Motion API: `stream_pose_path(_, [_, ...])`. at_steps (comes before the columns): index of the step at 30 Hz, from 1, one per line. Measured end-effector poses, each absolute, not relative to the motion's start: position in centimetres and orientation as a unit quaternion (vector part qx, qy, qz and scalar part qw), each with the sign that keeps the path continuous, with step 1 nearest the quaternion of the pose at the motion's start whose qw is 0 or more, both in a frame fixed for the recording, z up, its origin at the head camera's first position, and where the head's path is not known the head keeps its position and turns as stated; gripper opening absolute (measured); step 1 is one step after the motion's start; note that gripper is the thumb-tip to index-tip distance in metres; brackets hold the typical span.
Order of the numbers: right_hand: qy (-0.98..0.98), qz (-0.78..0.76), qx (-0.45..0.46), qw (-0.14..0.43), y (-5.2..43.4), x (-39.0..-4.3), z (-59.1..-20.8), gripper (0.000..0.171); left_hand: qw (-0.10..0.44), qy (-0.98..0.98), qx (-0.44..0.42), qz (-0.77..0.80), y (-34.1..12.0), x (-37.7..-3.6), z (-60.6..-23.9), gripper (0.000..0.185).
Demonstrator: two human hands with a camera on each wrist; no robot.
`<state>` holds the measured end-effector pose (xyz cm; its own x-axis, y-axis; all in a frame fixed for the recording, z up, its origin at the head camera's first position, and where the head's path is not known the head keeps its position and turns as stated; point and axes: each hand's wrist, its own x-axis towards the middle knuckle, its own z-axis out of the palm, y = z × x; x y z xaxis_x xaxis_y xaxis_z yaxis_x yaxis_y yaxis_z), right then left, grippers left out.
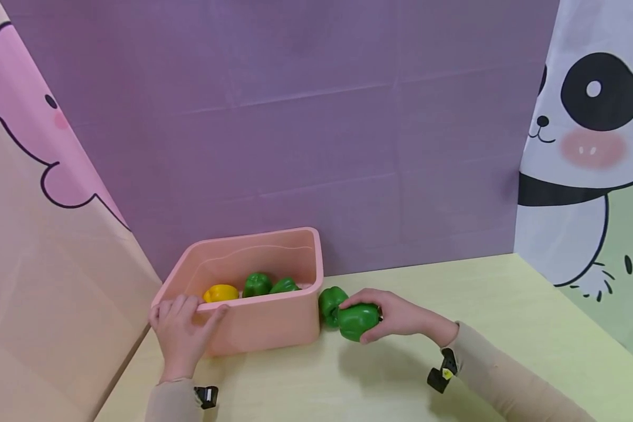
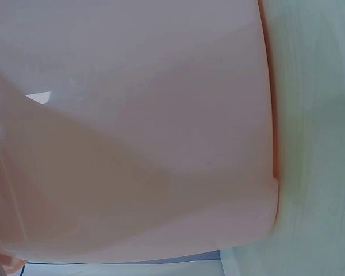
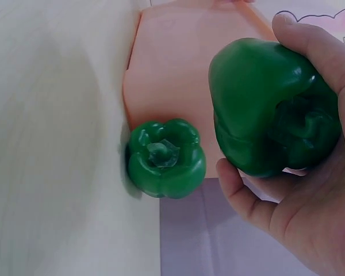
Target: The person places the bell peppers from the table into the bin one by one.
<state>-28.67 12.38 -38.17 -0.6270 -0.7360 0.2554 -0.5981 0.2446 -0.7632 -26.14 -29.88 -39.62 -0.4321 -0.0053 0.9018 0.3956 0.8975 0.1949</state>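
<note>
Green pepper (image 1: 357,321) beside pink bin (image 1: 264,322)

Left grip (image 1: 181,331) fingers curled — right grip (image 1: 395,316) clasped, forearm outstretched.

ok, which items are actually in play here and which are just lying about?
In play:
right hand gripping a green pepper
left hand holding the pink tub rim

Lying about:
second green pepper on the table, beside the tub
yellow pepper and two green ones in the tub

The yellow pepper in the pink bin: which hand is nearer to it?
Left. The left hand grips the pink bin's front rim, just in front of the yellow pepper. The right hand is outside the bin's right wall, holding a green pepper.
</note>
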Motion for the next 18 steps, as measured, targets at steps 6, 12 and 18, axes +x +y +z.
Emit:
stream_pose_path(6, [0.782,-0.445,-0.432,0.065,12.0,-28.8,-37.3,0.061,0.52,-0.825,-0.117,-0.189,-29.9,-26.1,-39.6,0.071])
stream_pose_path(12, [0.78,-0.445,-0.435,0.061,11.7,-29.0,-36.6,0.061,0.519,-0.826,-0.116,-0.188,-29.8,-26.0,-39.6,0.07])
stream_pose_path(18, [0.78,-0.448,-0.434,0.056,11.6,-29.2,-35.8,0.061,0.52,-0.825,-0.116,-0.188,-29.8,-26.0,-39.5,0.071])
